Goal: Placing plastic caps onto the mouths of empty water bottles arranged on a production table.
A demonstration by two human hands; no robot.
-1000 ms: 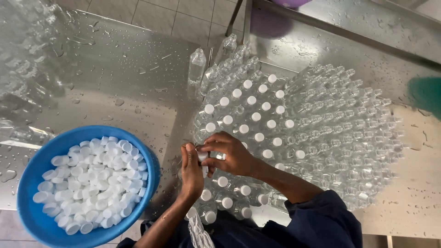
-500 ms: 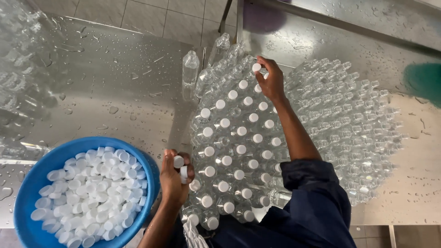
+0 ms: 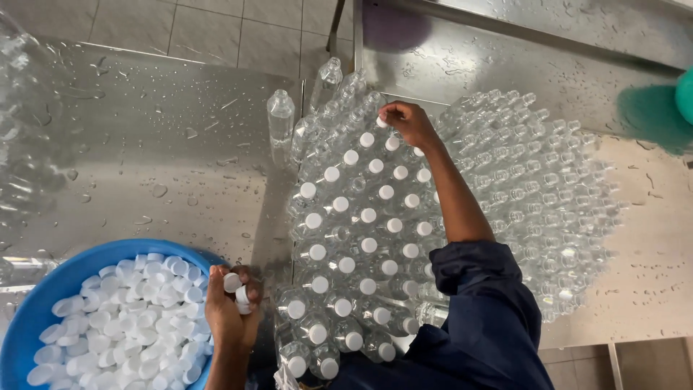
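Observation:
A dense cluster of small clear plastic bottles [image 3: 505,202] stands on a wet steel table [image 3: 166,144]. The bottles on the left side carry white caps [image 3: 368,215]; those on the right are uncapped. My right hand [image 3: 408,121] reaches to the far edge of the cluster and presses a white cap onto a bottle top. My left hand [image 3: 229,307] hovers at the rim of a blue basin [image 3: 43,303] full of loose white caps and holds a few caps in its fingers.
One uncapped bottle [image 3: 280,115] stands apart at the left of the cluster. More clear bottles [image 3: 22,144] blur along the left edge. A green object [image 3: 684,94] shows at the right edge. Tiled floor lies beyond the table.
My right hand moved from the near middle out to the far edge of the cluster with a cap. My left hand dropped back toward the blue basin, holding caps.

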